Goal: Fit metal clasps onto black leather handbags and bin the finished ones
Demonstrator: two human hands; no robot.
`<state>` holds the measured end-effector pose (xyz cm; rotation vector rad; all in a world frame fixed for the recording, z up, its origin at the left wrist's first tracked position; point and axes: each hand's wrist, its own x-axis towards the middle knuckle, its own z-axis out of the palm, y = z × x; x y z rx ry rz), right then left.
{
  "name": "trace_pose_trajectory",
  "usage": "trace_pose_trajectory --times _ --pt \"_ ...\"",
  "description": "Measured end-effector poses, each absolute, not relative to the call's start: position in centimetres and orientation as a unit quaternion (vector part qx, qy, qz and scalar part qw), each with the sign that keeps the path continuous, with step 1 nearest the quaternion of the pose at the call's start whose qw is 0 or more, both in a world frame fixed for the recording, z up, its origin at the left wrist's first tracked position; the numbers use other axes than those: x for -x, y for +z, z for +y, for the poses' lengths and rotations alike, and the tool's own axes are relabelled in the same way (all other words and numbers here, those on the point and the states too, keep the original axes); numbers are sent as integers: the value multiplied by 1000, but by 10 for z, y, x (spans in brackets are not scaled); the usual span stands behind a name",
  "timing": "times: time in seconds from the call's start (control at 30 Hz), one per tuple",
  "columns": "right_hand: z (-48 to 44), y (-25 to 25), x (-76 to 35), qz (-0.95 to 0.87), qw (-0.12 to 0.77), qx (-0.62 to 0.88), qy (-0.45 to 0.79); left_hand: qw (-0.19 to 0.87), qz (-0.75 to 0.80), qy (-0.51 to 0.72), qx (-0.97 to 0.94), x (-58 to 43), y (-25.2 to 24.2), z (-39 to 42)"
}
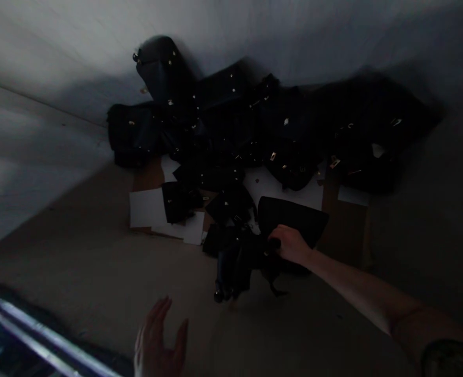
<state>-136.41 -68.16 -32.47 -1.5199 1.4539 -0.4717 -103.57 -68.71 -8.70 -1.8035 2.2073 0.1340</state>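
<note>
My right hand [290, 243] reaches in from the right and is closed on part of a dark bag [241, 262], which has a strap dangling below it. Right behind that hand lies a flat black piece [290, 214]. My left hand [161, 337] is at the bottom, left of the dark bag, with thumb and fingers apart and nothing in it. Many details of the dark bag are lost in the dim light.
Several black bags with metal fittings are piled against the pale wall [98, 47], among them an upright one [163, 73]. White sheets [147, 208] and brown cardboard [343, 230] lie beneath. Shiny metal rails [39, 330] cross the lower left.
</note>
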Motion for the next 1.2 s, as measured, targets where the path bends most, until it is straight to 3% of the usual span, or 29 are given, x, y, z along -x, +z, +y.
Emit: trace_pose_trajectory --times 0.07,0.13,0.33,0.43,0.7,0.83,1.03,1.13,1.2 --pt "-672 -313 1353 592 449 646 -178 90 809 65 577 1077 -89 -691" --pt "-662 -300 1344 597 433 655 -163 104 843 108 517 1121 -96 -694" --pt "-640 -248 1328 609 415 654 -173 345 834 185 388 1215 -138 -702" --pt "-636 -222 1321 583 416 667 -203 409 808 199 376 1227 -144 -716" --pt "-629 -200 1287 502 447 659 -339 458 771 389 211 1194 -129 -749" --pt "-630 -200 1272 479 493 616 -386 514 745 379 191 1182 -129 -747" --pt "-637 -216 1268 480 559 564 -373 501 753 346 249 1170 -142 -747" --pt "-647 -264 1304 407 617 503 -448 488 738 359 296 1157 -154 -752" --pt "-656 -316 1341 487 606 404 -482 480 736 338 337 1148 -163 -757"
